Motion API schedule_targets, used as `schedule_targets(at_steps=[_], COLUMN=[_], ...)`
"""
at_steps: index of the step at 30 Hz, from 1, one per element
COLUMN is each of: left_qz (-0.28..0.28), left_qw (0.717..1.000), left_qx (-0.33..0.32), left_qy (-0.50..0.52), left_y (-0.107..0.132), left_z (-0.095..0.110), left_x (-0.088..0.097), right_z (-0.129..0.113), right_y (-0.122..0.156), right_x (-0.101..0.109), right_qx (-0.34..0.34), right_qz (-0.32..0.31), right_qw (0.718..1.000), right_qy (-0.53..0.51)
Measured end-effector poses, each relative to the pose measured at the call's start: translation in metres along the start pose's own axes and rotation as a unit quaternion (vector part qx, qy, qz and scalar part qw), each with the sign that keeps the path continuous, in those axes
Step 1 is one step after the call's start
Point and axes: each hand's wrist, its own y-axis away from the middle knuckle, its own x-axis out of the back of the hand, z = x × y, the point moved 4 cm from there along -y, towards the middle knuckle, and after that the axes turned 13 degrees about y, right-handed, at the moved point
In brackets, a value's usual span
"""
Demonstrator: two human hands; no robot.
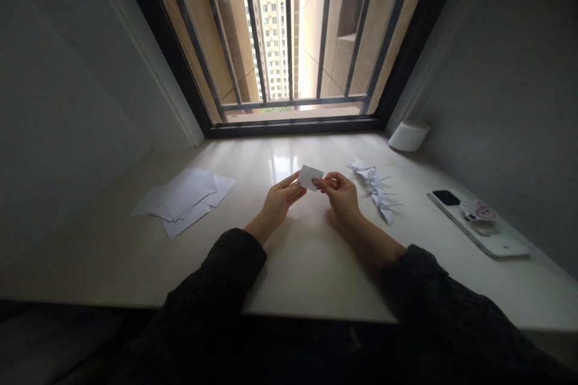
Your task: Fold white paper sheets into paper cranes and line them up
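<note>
A small folded piece of white paper [309, 176] is held up between my two hands, above the middle of the pale sill. My left hand [280, 198] pinches its left edge between thumb and fingers. On the other side, my right hand [339, 191] grips the lower right corner with thumb and forefinger. Just right of that hand lies a row of several folded paper cranes [374, 183], close together. Loose white paper sheets [187, 192] lie in an overlapping pile to the left.
A phone [478, 228] with a sticker or grip on its back lies at the right. Behind it, a white cylindrical object [409, 135] stands by the wall. A barred window with a dark frame [298, 127] closes off the back of the sill [311, 277].
</note>
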Motion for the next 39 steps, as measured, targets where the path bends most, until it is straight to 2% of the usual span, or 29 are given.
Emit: schedule_targets(at_steps=[3,6,9,12,17,22,33,39], left_qz=[-0.021,-0.023,-0.011,-0.01,0.008,0.007,-0.036,-0.001], left_qw=[0.999,0.994,0.974,0.957,0.949,0.942,0.944,0.948], left_qx=[-0.014,-0.028,-0.056,-0.066,-0.079,-0.086,-0.049,-0.068], left_qy=[-0.025,-0.099,-0.218,-0.282,-0.306,-0.325,-0.324,-0.311], left_y=[0.002,0.004,0.005,0.005,0.005,0.005,0.008,0.007], left_z=[0.004,0.007,0.01,0.01,0.011,0.011,0.008,0.009], left_x=[-0.002,-0.003,-0.003,-0.003,-0.002,-0.003,-0.008,-0.002], right_z=[-0.001,-0.002,-0.001,0.0,-0.002,0.0,0.0,-0.006], right_y=[-0.002,-0.005,-0.006,-0.005,-0.002,-0.002,-0.007,-0.003], right_x=[0.003,0.006,0.006,0.004,0.001,-0.002,0.004,0.0], right_qx=[0.011,0.019,0.016,0.025,0.034,0.024,0.017,-0.015], right_qz=[0.003,0.003,-0.008,-0.029,-0.049,-0.059,-0.032,-0.081], right_qw=[1.0,1.0,1.0,0.999,0.998,0.998,0.999,0.997], right_qy=[0.007,0.001,0.001,0.022,0.038,-0.005,-0.008,-0.002])
